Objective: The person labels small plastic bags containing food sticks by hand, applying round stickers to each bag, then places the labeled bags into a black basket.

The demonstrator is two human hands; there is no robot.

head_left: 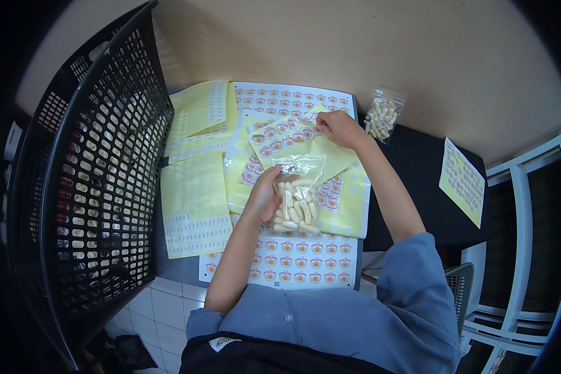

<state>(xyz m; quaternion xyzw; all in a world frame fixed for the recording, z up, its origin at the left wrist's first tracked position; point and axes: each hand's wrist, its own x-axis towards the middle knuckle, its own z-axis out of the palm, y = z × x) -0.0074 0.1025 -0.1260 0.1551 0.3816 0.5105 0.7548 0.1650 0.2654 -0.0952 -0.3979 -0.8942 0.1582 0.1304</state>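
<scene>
A clear zip bag (298, 202) filled with pale, finger-shaped pieces is gripped along its left side by my left hand (268, 193). The bag stands upright over the yellow sheets, its top facing away from me. My right hand (340, 129) is at a yellow sheet of round orange-and-pink stickers (285, 136), with thumb and finger pinched on a sticker at the end of a row. The fingers cover most of that sticker. Part of this sheet is bare yellow backing, and the bag's top overlaps it.
More sticker sheets (302, 260) cover the table, with yellow sheets (195, 212) at left. A tall black perforated basket (106, 168) stands at far left. On the black surface (411, 181) at right lie another filled bag (382, 116) and a sticker sheet (462, 181). A wall rises behind.
</scene>
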